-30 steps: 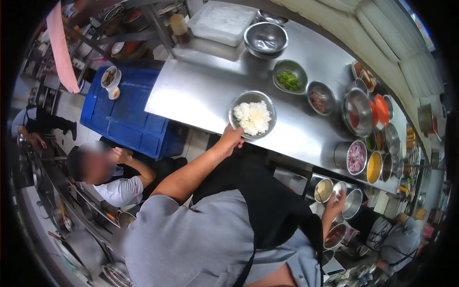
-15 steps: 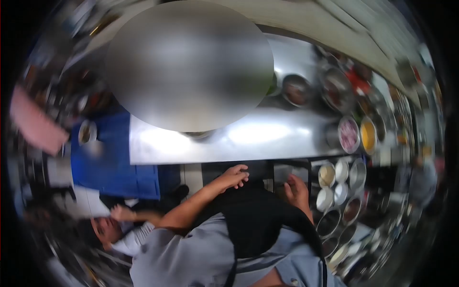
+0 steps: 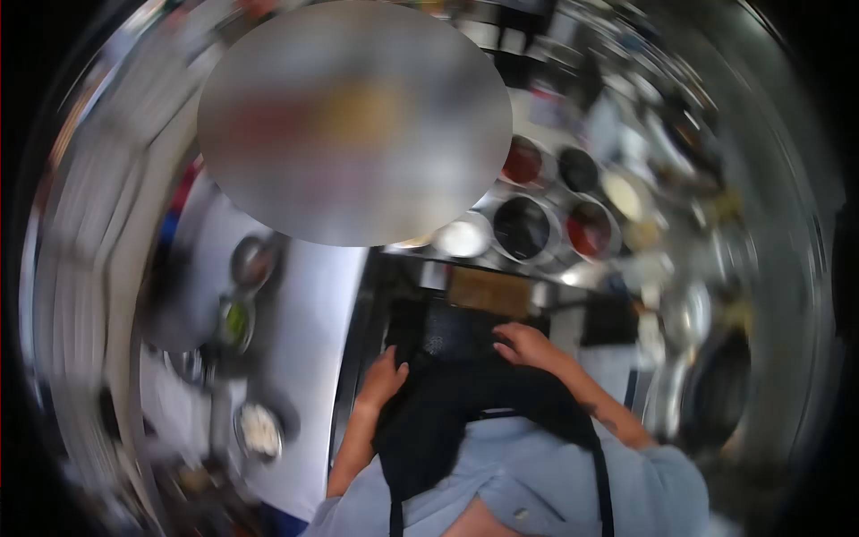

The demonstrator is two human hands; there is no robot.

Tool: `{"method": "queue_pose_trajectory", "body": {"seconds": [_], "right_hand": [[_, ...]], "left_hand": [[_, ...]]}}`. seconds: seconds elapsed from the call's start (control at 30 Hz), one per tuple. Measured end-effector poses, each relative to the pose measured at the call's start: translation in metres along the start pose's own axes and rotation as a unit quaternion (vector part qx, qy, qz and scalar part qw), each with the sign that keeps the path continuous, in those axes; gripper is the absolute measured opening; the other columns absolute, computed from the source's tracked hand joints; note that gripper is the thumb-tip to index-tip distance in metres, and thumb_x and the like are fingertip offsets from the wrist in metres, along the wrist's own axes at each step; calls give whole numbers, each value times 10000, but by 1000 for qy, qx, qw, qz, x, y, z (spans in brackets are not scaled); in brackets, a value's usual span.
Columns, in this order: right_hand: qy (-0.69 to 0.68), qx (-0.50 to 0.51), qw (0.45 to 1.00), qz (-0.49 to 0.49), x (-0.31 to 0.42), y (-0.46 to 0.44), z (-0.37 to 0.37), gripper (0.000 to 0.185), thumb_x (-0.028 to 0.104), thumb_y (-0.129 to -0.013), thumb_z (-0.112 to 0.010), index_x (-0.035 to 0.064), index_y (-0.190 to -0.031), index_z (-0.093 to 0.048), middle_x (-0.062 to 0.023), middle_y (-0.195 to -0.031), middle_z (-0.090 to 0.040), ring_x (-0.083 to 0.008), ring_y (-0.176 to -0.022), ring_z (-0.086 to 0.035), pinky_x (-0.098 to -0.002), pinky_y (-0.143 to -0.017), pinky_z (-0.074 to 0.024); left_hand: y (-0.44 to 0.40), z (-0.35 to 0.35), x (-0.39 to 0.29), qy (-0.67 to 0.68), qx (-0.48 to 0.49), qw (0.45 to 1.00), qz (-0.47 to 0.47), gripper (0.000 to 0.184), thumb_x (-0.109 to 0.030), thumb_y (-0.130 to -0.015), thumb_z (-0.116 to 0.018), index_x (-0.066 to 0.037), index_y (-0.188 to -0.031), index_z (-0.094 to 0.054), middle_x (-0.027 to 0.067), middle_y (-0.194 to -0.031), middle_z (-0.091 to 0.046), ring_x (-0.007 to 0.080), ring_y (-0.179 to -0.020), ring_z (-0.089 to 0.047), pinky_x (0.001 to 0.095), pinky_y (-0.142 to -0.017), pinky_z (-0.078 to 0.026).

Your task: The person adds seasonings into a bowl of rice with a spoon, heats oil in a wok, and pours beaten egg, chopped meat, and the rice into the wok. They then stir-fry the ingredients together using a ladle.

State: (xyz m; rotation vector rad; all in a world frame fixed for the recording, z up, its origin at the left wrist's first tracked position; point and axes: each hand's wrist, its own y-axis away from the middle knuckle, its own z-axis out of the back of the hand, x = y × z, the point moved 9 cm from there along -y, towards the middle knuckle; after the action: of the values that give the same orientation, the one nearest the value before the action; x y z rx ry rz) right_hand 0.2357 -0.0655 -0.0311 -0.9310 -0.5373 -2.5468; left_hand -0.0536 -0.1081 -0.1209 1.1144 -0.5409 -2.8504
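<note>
**Nothing seen in either grasp**

The left hand (image 3: 385, 378) has fingers half curled, thumb apart; the right hand (image 3: 530, 347) is loosely bent. Neither shows anything held. Both are near the black apron (image 3: 483, 391); contact is hard to judge.

Clock directions run from between the hands. The nearest thing, a brown board (image 3: 489, 292), sits between twelve and one, apart from the fingers. In my judgement, bent elbows and relaxed fingers suit such tight quarters, away from pot rims.

Around one: a pot of something dark (image 3: 523, 228), then a pot of red sauce (image 3: 589, 230). Leftward, a bowl of white food (image 3: 260, 431) sits past eight, a bowl of greens (image 3: 236, 324) at nine, a bowl of something brownish (image 3: 255, 264) at ten.
</note>
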Motion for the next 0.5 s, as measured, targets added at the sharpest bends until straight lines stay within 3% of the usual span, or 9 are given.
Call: {"method": "queue_pose_trajectory", "body": {"seconds": [0.17, 0.27, 0.3, 0.37, 0.4, 0.43, 0.5], "right_hand": [[-50, -125, 979, -153, -75, 132, 33, 349, 231, -845, -623, 21, -1122, -592, -187, -1055, -621, -362, -1023, -583, -430, -887, -470], [-98, -252, 936, -226, -123, 230, 39, 326, 217, -838, -622, 15, -1094, -601, -190, -1058, -620, -359, -1022, -584, -429, -882, -470], [-108, -298, 917, -242, -131, 259, 38, 317, 213, -835, -622, 13, -1081, -605, -191, -1060, -620, -358, -1020, -585, -427, -881, -470], [-160, -400, 834, -346, -183, 379, 42, 260, 194, -826, -626, 33, -1031, -623, -183, -1015, -640, -342, -949, -618, -411, -820, -495], [-143, -499, 762, -387, -209, 438, 19, 245, 180, -828, -629, 44, -1032, -624, -172, -966, -653, -330, -891, -638, -405, -775, -508], [-195, -590, 684, -383, -219, 498, 8, 229, 167, -829, -629, 47, -1024, -627, -173, -938, -660, -325, -861, -646, -397, -763, -511], [-67, -628, 582, -512, -215, 602, -28, 216, 148, -828, -619, 52, -1021, -630, -187, -931, -658, -337, -862, -644, -400, -768, -513]], "left_hand": [[-39, -68, -93, -50, 169, 981, -80, 536, -244, -860, -602, 3, -1312, -453, 233, -1040, -614, 382, -974, -602, 415, -862, -472], [-70, -147, -97, -70, 246, 964, -73, 548, -221, -858, -619, -17, -1334, -439, 177, -997, -628, 296, -919, -624, 363, -835, -477], [-73, -171, -96, -79, 289, 948, -111, 548, -211, -858, -623, -22, -1337, -435, 159, -979, -628, 267, -901, -622, 349, -821, -477], [-64, -244, -118, -96, 354, 914, -175, 549, -192, -859, -631, -33, -1344, -427, 123, -943, -629, 210, -865, -617, 321, -794, -477], [-76, -270, -113, -128, 363, 893, -234, 541, -161, -858, -638, -33, -1338, -424, 96, -898, -622, 162, -821, -602, 297, -759, -477], [-70, -283, -142, -131, 382, 882, -242, 526, -169, -865, -632, -30, -1330, -430, 99, -897, -624, 167, -816, -606, 299, -758, -479], [-29, -293, -239, -132, 420, 860, -259, 498, -185, -880, -621, -22, -1315, -441, 107, -897, -627, 176, -806, -614, 303, -756, -482]]}}
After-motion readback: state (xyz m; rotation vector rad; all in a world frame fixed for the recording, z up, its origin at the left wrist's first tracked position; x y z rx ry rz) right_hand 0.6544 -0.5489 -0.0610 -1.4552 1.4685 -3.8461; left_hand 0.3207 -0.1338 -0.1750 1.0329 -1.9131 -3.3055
